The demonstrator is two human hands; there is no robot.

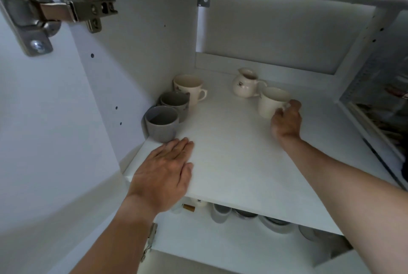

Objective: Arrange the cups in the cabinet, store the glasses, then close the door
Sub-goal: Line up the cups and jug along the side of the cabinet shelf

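White cabinet shelf [231,152] spreads under both hands, its door swung open beside the left arm. The right hand [286,121] is closed on the handle of a cream cup [270,101], upright, just in front of a small jug [245,85]. The left hand [164,170] lies flat and empty on the shelf's front edge, fingers together. Beyond its fingertips, two grey cups [162,122] and a cream mug [188,88] form a row running away from it, well apart from the held cup; likely that cup travels leftward to join them.
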